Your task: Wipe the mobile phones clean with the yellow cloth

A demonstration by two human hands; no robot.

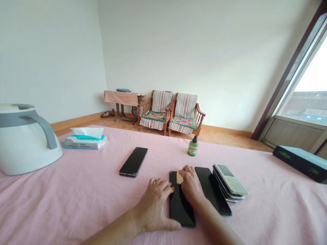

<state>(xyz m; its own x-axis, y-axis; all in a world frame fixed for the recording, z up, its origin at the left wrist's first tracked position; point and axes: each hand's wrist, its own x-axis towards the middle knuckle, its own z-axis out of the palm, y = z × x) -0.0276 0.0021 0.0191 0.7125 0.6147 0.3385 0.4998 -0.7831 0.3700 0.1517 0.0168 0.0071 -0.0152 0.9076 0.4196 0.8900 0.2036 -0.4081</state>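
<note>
A black phone or small tablet (180, 207) lies flat on the pink cloth, between my two hands. My left hand (155, 204) rests at its left edge, fingers apart, with the thumb near the bottom corner. My right hand (189, 183) is closed on a small yellowish cloth (180, 176), pressed on the upper part of the dark screen. Right beside it lies another black device (213, 192), next to a stack of phones topped by a white keypad phone (231, 178). A separate black phone (134, 162) lies to the left.
On the pink-covered table (84, 190) stand a white and grey jug (22, 143), a tissue pack (84, 141), a green bottle (192, 148) and a black box (301, 161). Two chairs (182, 112) and a side table (122, 98) are beyond it.
</note>
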